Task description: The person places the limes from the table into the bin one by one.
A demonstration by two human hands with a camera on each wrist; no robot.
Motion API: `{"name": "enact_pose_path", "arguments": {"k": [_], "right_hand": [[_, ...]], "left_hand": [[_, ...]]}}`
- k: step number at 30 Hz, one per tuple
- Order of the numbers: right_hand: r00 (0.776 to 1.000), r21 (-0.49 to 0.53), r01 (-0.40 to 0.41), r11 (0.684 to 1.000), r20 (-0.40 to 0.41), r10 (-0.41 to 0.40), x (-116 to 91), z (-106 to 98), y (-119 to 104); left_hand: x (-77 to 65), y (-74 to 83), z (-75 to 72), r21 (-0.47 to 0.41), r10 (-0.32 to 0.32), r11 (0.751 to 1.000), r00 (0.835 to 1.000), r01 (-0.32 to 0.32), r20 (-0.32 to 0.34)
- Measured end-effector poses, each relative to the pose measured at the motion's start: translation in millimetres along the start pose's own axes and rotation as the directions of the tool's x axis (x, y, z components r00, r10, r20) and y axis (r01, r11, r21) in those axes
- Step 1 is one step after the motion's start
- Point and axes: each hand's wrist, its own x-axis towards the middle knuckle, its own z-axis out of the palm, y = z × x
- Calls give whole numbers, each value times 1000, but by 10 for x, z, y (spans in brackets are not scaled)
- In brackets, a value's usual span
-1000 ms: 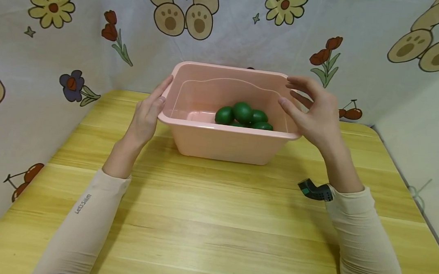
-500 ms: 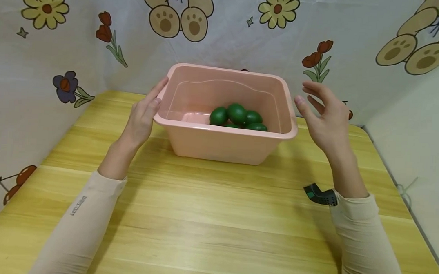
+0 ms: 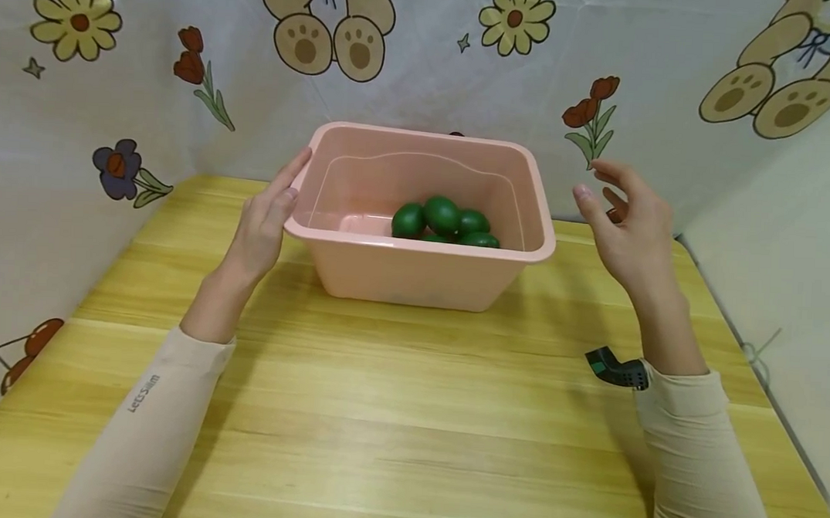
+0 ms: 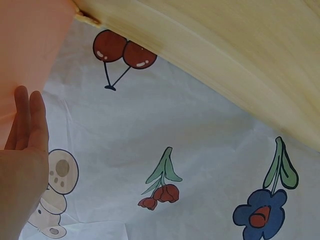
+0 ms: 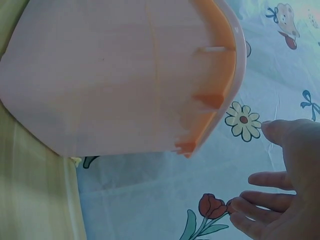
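A pink plastic basin stands on the wooden table. Inside, towards its right half, several smooth dark green, lime-like oval fruits lie in a heap. My left hand rests against the basin's left end, fingers extended up along its rim. In the left wrist view, the straight fingers lie by the pink wall. Off to the right of the basin, my right hand hovers apart from it, fingers loosely bent and thumb spread, holding nothing. The right wrist view shows that hand beside the basin's outer wall.
A pale cloth printed with bears and flowers hangs close behind the basin and along the left. The light wooden table stretches in front. A black device sits at the right wrist, and a white wall borders the right side.
My right hand has moved right, away from the basin's right rim. The left hand stays at the left end, and the fruits lie as before. The head view has shifted slightly.
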Motion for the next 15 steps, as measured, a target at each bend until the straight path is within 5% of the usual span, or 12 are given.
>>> {"name": "enact_pose_path", "arguments": {"k": [9, 15], "right_hand": [[990, -168, 140, 976, -1, -142, 49, 21, 104], [990, -219, 142, 965, 12, -143, 85, -25, 176]], "left_hand": [[15, -20, -9, 16, -15, 1000, 1000, 15, 2], [11, -32, -15, 41, -21, 999, 1000, 21, 20]]}}
